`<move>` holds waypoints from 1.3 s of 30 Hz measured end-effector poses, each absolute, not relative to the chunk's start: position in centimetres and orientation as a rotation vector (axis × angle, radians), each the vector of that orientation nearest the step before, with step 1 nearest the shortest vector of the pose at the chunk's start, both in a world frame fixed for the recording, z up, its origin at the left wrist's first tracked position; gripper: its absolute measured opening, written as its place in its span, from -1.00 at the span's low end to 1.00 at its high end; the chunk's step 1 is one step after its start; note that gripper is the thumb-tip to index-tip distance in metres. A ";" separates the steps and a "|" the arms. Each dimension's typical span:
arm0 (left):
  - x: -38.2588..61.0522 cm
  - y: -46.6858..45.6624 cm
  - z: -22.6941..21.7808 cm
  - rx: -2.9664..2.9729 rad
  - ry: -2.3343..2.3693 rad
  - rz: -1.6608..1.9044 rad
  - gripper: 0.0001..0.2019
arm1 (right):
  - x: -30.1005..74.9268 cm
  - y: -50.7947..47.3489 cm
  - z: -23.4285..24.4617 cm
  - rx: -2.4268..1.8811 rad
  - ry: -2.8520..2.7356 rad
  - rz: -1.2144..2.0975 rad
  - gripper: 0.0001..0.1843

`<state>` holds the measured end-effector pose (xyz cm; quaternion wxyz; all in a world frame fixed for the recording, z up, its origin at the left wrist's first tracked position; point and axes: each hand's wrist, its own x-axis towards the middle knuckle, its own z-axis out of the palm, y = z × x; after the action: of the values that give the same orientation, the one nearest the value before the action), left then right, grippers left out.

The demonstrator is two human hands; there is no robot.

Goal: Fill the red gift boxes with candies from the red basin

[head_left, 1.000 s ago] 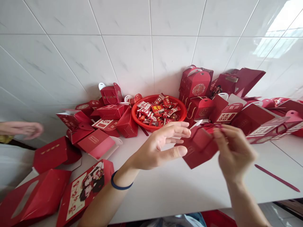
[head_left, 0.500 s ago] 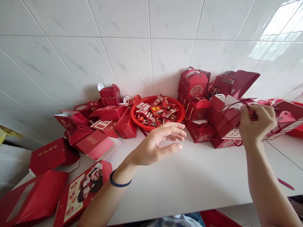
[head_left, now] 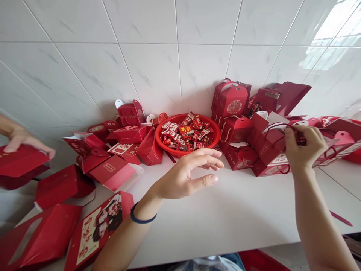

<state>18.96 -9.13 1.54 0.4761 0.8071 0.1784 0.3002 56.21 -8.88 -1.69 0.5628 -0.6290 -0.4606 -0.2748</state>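
Observation:
My left hand (head_left: 194, 175) hovers over the white table with fingers apart and nothing in them. Just beyond it stands a round red basin (head_left: 159, 141) filled with wrapped candies (head_left: 187, 131). On the right, my right hand (head_left: 304, 145) is closed, fingers pinched at the dark red cord handle (head_left: 272, 130) of an open red gift box (head_left: 266, 148). Its fingers partly hide a dark red bit beneath them, which I cannot make out. The box stands among other red boxes on the table.
Red gift boxes (head_left: 113, 171) crowd the table's left side; more boxes (head_left: 232, 103) are stacked by the tiled wall. At far left, another person's hand (head_left: 25, 141) holds a red box (head_left: 22, 162). A thin dark red strip (head_left: 341, 218) lies at the right.
Another person's hand has come in at the left edge with a red box. My left hand has barely shifted, and my right hand stays by the cord handle, a touch further left.

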 end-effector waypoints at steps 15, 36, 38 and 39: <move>18.5 -9.2 1.6 2.261 0.421 0.688 -0.76 | 57.5 -11.8 -6.9 -1.594 -1.313 -0.927 -0.06; 1.8 -14.0 -6.3 1.976 2.078 0.730 -0.46 | 40.2 -11.5 -6.0 -0.960 -1.835 -0.216 -0.55; 1.7 -14.1 -6.7 1.990 2.122 0.791 -0.47 | 39.3 -11.6 -7.1 -0.954 -1.917 -0.137 -0.56; 1.7 -13.8 -6.8 2.009 2.156 0.807 -0.51 | 39.0 -11.7 -7.6 -0.951 -1.942 -0.113 -0.58</move>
<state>1.70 -13.79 -6.76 0.0429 0.6569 0.7050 0.2639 38.99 -11.67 -7.56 0.4691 -0.3879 -0.7921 -0.0460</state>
